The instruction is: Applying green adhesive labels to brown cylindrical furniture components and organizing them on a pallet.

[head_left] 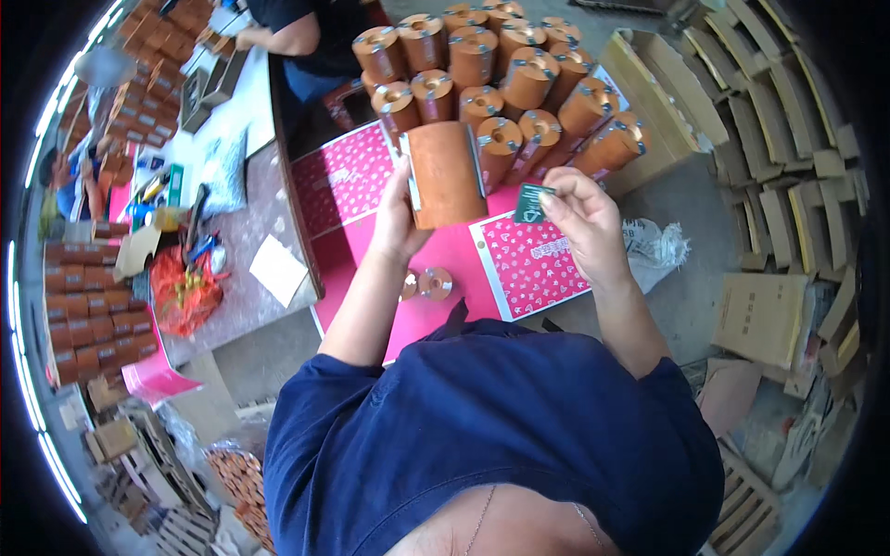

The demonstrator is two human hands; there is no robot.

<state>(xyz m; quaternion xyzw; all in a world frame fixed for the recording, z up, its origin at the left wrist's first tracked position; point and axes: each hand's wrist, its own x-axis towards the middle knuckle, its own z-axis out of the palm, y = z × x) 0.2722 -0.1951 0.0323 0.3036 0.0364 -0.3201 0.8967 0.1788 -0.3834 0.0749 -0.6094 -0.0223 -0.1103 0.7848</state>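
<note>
My left hand [400,215] is wrapped round the left side of an orange-brown cylinder [447,176], lifted above the pink table. Metal-looking strips run along both of its sides. Between thumb and fingers, my right hand [589,221] pinches a small dark green card [531,204] just right of the cylinder. Beyond my hands stand several similar orange-brown cylinders [473,56] in a tight group, each with a round hole in its top. On the pink table [371,246], below my left hand, sit small copper-coloured round pieces [435,284].
A patterned pink sheet [533,264] lies under my right hand. An open cardboard box [654,93] stands at the far right, near stacked cardboard pieces [769,111]. The left table holds a red plastic bag [185,289] and a white sheet [278,270]. Another person [297,37] works at the back.
</note>
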